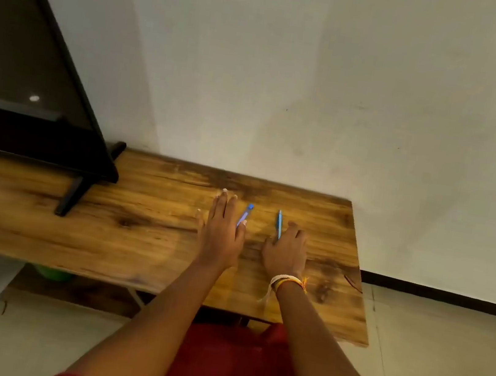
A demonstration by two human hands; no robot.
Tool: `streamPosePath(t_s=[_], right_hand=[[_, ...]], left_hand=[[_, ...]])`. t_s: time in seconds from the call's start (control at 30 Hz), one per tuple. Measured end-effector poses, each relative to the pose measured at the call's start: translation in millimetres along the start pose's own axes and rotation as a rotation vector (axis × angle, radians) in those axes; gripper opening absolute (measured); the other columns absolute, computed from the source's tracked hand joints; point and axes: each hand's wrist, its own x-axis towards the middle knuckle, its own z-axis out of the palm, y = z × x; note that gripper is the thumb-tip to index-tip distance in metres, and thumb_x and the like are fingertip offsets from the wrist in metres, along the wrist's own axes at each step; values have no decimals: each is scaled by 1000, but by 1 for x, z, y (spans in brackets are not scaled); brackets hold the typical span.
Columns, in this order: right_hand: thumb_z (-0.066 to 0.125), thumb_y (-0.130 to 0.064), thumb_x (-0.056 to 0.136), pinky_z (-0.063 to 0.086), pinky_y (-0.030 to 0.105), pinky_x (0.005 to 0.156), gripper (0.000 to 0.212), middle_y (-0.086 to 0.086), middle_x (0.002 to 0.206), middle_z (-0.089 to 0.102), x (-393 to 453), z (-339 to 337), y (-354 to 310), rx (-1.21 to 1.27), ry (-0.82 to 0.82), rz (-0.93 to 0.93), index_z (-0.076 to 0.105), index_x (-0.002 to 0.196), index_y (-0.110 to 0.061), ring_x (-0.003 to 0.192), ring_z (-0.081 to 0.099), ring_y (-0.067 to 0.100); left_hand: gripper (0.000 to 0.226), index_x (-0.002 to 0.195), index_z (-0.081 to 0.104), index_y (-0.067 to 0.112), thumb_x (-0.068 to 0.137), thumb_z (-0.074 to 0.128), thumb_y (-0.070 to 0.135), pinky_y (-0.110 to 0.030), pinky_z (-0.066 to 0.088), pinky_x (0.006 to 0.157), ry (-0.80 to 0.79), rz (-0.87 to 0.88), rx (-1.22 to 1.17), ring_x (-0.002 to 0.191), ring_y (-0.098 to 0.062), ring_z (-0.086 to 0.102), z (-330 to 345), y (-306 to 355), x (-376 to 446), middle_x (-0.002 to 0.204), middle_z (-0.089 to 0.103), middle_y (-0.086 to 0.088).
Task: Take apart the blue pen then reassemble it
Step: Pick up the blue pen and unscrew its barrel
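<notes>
Right hand [285,251]: curled grip over the lower end of a slim blue pen piece [278,223], fingers bent round it, though whether pinched or merely covered cannot be told. Left hand [224,227]: no grip at all, fingers straight and flat, palm down, thumb side touching the near end of a second, paler blue pen piece [244,216].

Largest first. Pale wall [320,79] across most of the upper frame. Dark TV screen [18,57] at upper left, cut off by the frame edge, one black foot [73,194] planted on the wood. Wooden surface [136,235] through the middle, its left end running out of frame. Two bare forearms reaching up from the bottom edge, over red clothing [229,365], elbows cut off. Thread bracelets [287,281] on the right wrist.

Two blue pieces counted, both just above centre frame, lying near each other but apart, each pointing away toward the wall. Lower ends hidden under the hands; blurred, so cap, barrel or refill not distinguishable. Something green [50,272] half hidden under the surface at lower left.
</notes>
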Motion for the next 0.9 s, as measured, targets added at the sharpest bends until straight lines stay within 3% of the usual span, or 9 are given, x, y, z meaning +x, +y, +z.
streamPosePath(t_s=[0.17,0.27,0.43,0.6,0.73,0.8,0.87,0.9], right_hand=[[54,-24,91,48,42,91,42,15,124,52,24,17,7,-24,133,35,48,128,-6,113,54,32],[51,-29,94,49,42,90,37,14,120,55,34,23,11,-59,163,3,54,123,-8,111,54,31],[56,-27,92,47,38,83,31,14,116,60,51,20,10,-8,151,31,58,116,-9,107,58,33],[63,-29,85,47,32,74,26,8,101,71,61,15,12,63,108,41,67,107,-16,94,66,29],[73,-30,78,58,37,76,14,1,82,73,72,5,19,394,29,162,72,88,-20,82,69,19],[77,-26,77,58,32,63,12,0,70,68,76,0,20,631,-32,259,69,75,-18,69,67,17],[78,-20,78,55,27,53,16,3,65,63,75,-4,18,911,-110,356,64,73,-13,58,62,15],[77,-17,78,55,28,53,15,4,66,61,75,-5,17,1023,-140,385,63,79,-10,56,61,14]], left_hand=[[50,142,39,15,94,45,28,-54,16,112,20,-144,-72,144,-23,25,26,-10,14,154,33,-8],[45,137,44,16,95,42,32,-51,14,113,63,-144,-53,141,-21,30,38,-12,15,149,40,-6],[38,124,55,21,91,47,37,-52,14,111,59,-206,-74,130,-22,38,40,-6,29,135,48,-3],[33,116,61,27,89,49,40,-48,25,102,-11,-248,-67,122,-22,37,34,-9,46,127,48,-2],[23,106,66,23,89,52,30,-41,32,94,90,-287,-216,111,-23,50,25,-4,54,116,58,-4],[19,101,68,23,88,54,24,-38,42,91,147,-254,-302,103,-20,55,21,2,55,111,61,-2],[16,96,69,23,88,55,19,-34,52,74,142,-271,-499,87,-16,61,18,11,54,103,65,0],[16,93,69,23,88,55,17,-28,50,61,116,-297,-609,75,-12,61,18,16,53,96,67,1]])
